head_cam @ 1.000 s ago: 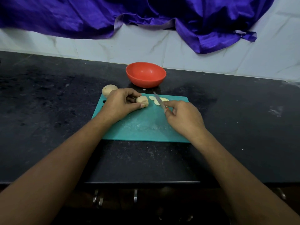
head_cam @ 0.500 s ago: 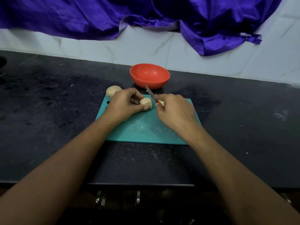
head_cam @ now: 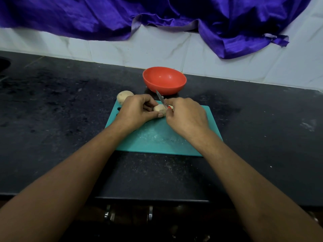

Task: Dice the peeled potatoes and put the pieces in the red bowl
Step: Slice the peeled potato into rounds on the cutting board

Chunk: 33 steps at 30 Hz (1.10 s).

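Potato: pale, peeled stub (head_cam: 160, 109) near the far edge of the teal cutting board (head_cam: 157, 137), long axis roughly left to right.
Left hand (head_cam: 138, 111): fingers and thumb curled round the potato.
Right hand (head_cam: 187, 116): grips the knife (head_cam: 160, 99), whose tip points away toward the red bowl (head_cam: 164, 80).
Whole potato (head_cam: 125, 96): at the board's far-left corner.

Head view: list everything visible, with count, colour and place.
red bowl: one, red, on counter beyond board.
cutting board: one, teal, counter centre.
held potato: one, pale, on board.
whole potato: one, pale, at board's far left corner.
knife: one, steel blade, red handle.
counter: one, black.
wall tiles: white, behind counter.
cloth: one, purple, draped over wall.
left hand: holds held potato.
right hand: holds knife.
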### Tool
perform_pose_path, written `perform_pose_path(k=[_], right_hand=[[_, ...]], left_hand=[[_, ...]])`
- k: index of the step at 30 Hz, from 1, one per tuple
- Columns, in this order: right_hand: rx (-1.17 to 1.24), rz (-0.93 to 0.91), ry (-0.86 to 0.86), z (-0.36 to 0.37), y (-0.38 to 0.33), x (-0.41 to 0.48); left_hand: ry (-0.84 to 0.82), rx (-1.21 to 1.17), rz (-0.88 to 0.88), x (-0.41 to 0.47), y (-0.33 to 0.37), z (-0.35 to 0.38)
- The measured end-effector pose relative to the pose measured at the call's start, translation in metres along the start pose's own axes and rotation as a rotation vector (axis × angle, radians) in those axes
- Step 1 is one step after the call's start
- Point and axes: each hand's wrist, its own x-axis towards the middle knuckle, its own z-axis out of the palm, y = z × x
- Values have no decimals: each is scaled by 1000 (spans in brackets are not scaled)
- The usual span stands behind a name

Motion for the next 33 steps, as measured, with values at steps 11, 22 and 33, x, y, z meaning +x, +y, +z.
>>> perform_pose_path(k=[11, 22, 33], right_hand=[[-128, -31, -10, 12, -2, -13], [-179, -16, -97, 12, 4, -27], [-58, 91, -71, 8, 31, -30]], left_hand=[[14, 19, -1, 2, -2, 2], [19, -23, -48, 4, -3, 3], [17, -59, -90, 1, 0, 3]])
